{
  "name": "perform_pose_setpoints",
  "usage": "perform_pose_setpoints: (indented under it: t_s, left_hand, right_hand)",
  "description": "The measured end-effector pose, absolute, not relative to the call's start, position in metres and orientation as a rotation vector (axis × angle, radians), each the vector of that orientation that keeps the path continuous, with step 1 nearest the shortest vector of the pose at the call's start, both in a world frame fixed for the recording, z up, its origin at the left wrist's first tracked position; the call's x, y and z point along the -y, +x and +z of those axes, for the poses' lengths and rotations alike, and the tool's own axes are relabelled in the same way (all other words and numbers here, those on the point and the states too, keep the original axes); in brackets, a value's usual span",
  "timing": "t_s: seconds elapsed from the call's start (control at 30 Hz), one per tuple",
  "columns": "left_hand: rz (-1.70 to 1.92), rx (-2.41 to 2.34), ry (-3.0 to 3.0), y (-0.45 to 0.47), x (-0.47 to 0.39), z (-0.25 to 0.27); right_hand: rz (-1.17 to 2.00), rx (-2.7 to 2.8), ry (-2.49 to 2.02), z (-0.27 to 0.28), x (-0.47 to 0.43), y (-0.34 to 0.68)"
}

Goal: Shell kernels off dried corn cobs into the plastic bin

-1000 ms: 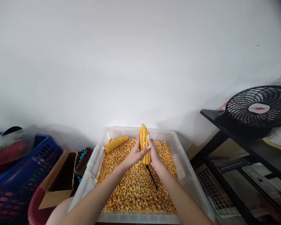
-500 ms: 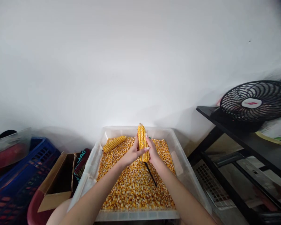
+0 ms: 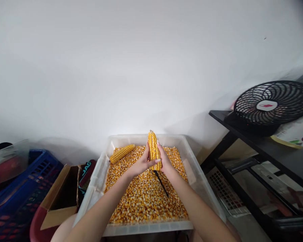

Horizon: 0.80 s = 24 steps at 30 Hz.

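Observation:
Both my hands hold one yellow ear of corn (image 3: 153, 148) upright over a bin of kernels. My left hand (image 3: 142, 163) grips its left side, thumb across the lower front. On the right side, my right hand (image 3: 165, 159) presses against the ear with its fingers mostly hidden behind. A pale gap runs down the rows near the top. Below the ear, a thin black tool (image 3: 161, 184) lies on the loose corn kernels (image 3: 143, 201); its upper end is hidden. A second ear of corn (image 3: 122, 153) rests on the kernels at the back left.
The translucent plastic bin (image 3: 94, 183) stands against a white wall. To its left are an open cardboard box (image 3: 58, 198), a red basin (image 3: 36, 223) and a blue crate (image 3: 20, 185). A black fan (image 3: 270, 104) sits on a dark shelf (image 3: 242, 132) at right.
The view has shifted slightly. My right thumb has drawn down from the front of the ear toward its right side. The ear stays between both hands.

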<state>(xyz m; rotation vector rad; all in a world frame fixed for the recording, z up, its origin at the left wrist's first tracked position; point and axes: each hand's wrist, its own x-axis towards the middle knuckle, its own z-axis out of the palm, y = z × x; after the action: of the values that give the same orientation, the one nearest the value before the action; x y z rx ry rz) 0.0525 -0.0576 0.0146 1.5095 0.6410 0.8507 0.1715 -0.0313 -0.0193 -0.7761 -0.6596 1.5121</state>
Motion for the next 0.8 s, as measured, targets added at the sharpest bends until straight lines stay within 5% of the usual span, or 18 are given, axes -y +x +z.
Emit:
perform_pose_setpoints:
  t_s: [0.8]
  left_hand:
    - [0.675, -0.596, 1.439, 0.0504, 0.0549, 0.0159]
  right_hand:
    - [1.413, 0.666, -0.863, -0.019, 0.027, 0.176]
